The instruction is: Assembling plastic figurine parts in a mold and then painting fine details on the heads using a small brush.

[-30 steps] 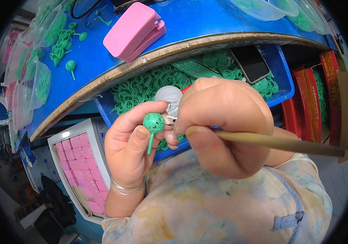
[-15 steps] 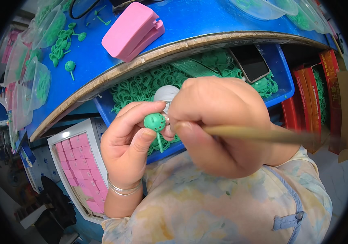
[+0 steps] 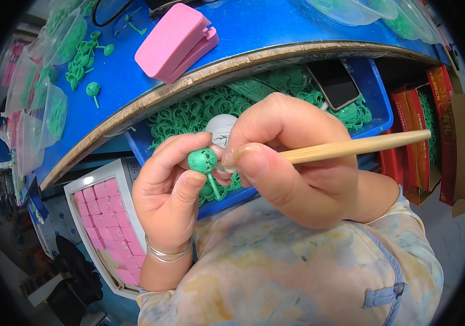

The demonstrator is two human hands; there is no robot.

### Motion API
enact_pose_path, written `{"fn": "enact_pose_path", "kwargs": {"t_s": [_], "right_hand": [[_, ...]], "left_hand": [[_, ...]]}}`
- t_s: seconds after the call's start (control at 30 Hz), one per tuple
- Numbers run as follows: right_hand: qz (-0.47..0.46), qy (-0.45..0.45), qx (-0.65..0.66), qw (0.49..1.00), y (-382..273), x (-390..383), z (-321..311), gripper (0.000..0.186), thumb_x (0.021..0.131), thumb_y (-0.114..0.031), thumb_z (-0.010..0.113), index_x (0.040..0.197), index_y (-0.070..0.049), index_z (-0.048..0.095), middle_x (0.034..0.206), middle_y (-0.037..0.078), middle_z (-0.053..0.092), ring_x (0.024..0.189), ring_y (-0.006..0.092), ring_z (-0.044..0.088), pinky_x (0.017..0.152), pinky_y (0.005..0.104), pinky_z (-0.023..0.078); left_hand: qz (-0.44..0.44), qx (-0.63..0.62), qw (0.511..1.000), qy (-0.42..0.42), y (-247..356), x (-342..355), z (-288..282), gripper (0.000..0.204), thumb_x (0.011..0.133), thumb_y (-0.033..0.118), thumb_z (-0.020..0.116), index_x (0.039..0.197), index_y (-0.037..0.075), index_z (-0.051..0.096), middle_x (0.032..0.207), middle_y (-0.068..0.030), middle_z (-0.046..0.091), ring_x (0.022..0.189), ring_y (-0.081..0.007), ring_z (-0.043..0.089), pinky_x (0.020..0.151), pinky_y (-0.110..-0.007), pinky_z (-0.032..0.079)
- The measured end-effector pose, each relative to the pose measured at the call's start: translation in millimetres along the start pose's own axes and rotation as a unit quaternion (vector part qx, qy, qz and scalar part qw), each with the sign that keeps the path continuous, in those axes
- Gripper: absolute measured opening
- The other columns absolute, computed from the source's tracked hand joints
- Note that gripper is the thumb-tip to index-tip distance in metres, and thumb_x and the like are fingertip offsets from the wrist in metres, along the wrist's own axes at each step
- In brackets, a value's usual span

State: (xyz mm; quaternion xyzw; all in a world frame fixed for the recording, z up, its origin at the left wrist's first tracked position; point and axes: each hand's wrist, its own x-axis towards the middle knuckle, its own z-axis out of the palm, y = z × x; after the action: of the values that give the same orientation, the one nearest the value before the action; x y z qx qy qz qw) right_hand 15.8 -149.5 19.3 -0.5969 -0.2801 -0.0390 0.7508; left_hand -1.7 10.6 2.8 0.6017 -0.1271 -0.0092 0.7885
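My left hand pinches a green plastic ball on a thin stem between thumb and fingers; dark holes show in the ball's right side and the stem hangs down. Close beside it is my right hand, closed around a bamboo stick that slants up to the right. The right fingertips meet at the ball's right side, hiding the stick's other end. Just beyond the fingers is a pale grey round thing with dark line marks, partly covered by my right hand.
Under the blue table's edge sits a blue tray heaped with green plastic pieces, a phone lying on top. A pink block-shaped object stands on the table. A white-framed box of pink blocks is at left, red cartons right.
My right hand has turned, and the stick's outer end has swung upward from a blurred, lower position. The green ball has shifted slightly left and turned, showing more of its holes.
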Motion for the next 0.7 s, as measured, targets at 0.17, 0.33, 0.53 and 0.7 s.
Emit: {"fn": "enact_pose_path", "kwargs": {"t_s": [0.17, 0.33, 0.53, 0.7], "right_hand": [[-0.045, -0.035, 0.013, 0.998, 7.5, 1.5, -2.6, 0.017, 0.088, -0.009, 0.046, 0.093, 0.007, 0.050, 0.075, 0.010, 0.056, 0.062, 0.0094, 0.050, 0.054, 0.0215, 0.042], [-0.119, -0.014, -0.010, 0.993, 10.2, -2.2, -2.7, 0.022, 0.089, -0.011, 0.045, 0.097, 0.009, 0.049, 0.073, 0.011, 0.056, 0.060, 0.0124, 0.052, 0.051, 0.0241, 0.043], [-0.146, -0.009, 0.028, 0.989, 16.7, -1.6, 1.7, 0.022, 0.089, -0.010, 0.043, 0.097, 0.010, 0.048, 0.073, 0.012, 0.056, 0.057, 0.0145, 0.053, 0.050, 0.0244, 0.044], [-0.151, -0.009, -0.040, 0.988, 13.4, 0.1, -0.1, 0.021, 0.089, -0.010, 0.044, 0.095, 0.009, 0.050, 0.071, 0.011, 0.056, 0.055, 0.0156, 0.052, 0.049, 0.0259, 0.043]], "left_hand": [[0.004, -0.017, 1.000, 0.008, -4.5, -1.7, -5.3, 0.032, 0.081, 0.010, 0.059, 0.107, -0.007, 0.051, 0.093, -0.0133, 0.057, 0.077, -0.0189, 0.058, 0.067, -0.028, 0.049], [-0.043, -0.073, 0.996, 0.001, -3.4, -2.5, -6.4, 0.034, 0.082, 0.010, 0.059, 0.109, -0.008, 0.050, 0.098, -0.0146, 0.058, 0.081, -0.0187, 0.058, 0.069, -0.028, 0.049], [-0.048, -0.135, 0.990, 0.011, -4.4, -2.8, -2.7, 0.035, 0.082, 0.011, 0.059, 0.110, -0.009, 0.048, 0.096, -0.0157, 0.058, 0.085, -0.0190, 0.058, 0.073, -0.028, 0.049], [-0.040, -0.134, 0.990, 0.016, -5.9, -3.1, -2.4, 0.037, 0.082, 0.012, 0.059, 0.110, -0.009, 0.047, 0.093, -0.0159, 0.058, 0.085, -0.0193, 0.058, 0.072, -0.029, 0.050]]}}
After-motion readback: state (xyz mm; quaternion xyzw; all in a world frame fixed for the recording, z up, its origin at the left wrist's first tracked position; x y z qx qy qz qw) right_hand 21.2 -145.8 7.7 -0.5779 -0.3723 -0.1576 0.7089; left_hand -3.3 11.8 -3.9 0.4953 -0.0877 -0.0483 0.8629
